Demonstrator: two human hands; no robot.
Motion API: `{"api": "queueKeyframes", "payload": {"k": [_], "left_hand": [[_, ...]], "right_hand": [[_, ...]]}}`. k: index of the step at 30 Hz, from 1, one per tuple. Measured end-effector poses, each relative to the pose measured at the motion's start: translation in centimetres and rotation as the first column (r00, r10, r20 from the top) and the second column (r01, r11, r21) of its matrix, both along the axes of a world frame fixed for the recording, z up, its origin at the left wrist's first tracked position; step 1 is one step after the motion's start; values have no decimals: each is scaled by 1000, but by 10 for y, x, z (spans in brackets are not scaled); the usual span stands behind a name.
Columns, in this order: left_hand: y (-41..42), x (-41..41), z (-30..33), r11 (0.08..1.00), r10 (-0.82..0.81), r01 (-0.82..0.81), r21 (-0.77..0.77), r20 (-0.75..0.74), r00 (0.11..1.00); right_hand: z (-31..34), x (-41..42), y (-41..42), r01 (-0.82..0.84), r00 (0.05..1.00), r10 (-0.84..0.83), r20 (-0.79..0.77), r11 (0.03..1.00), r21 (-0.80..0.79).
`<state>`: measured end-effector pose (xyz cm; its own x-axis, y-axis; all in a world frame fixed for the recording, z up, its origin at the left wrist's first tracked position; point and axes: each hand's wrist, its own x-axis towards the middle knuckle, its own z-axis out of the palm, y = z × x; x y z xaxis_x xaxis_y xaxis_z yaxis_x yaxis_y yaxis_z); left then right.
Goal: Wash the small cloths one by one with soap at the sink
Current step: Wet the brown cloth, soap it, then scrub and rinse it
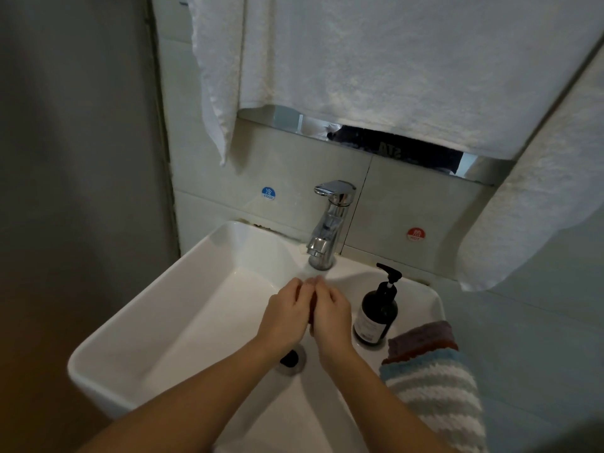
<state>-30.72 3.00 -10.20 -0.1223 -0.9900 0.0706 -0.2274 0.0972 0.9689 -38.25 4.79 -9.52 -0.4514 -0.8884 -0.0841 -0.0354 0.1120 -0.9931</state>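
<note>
Over the white sink (pixel 137 322) my left hand (pixel 286 317) and my right hand (pixel 330 318) are pressed together under the chrome tap (pixel 328 223). Water runs from the spout onto my fingertips. Between the hands a small dark red cloth (pixel 312 307) shows as a thin strip; both hands curl around it and hide most of it. A dark soap pump bottle (pixel 376 313) stands on the sink's right ledge. Beside it lies a pile of small cloths (pixel 421 340), purple and reddish, with a blue-and-white striped cloth (pixel 438 393) hanging over the front right corner.
The drain (pixel 291 358) sits below my wrists. White towels (pixel 376 60) hang on the wall above the tap and at the right. Blue cold and red hot stickers flank the tap on the tiles. A grey wall bounds the sink's left side.
</note>
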Motion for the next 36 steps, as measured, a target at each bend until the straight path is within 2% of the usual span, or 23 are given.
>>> {"api": "queueKeyframes", "payload": {"k": [3,7,10,17,21,28,33,36], "left_hand": [[2,0,2,998,25,-24,-60,4,1000],[-2,4,4,980,123,-108,-166,84,989],[-2,5,6,977,123,-104,-184,90,988],[-4,2,9,976,110,-77,-203,159,981],[-6,2,5,988,87,-62,-143,179,980],[6,1,6,998,-59,58,-24,-27,998],[2,3,7,991,-32,47,-124,117,993],[1,1,6,990,-20,39,-134,137,990]], "right_hand": [[4,2,3,-67,982,67,176,998,-1],[3,11,9,-132,991,129,-40,989,-67],[6,10,7,-134,987,123,-103,985,-105],[8,3,0,-112,991,113,-76,994,16],[3,4,2,-90,990,93,-102,996,28],[1,-2,5,-71,977,46,-206,991,-113],[3,-6,2,-124,949,107,-296,992,-39],[6,-7,1,-115,955,118,-272,993,28]]}}
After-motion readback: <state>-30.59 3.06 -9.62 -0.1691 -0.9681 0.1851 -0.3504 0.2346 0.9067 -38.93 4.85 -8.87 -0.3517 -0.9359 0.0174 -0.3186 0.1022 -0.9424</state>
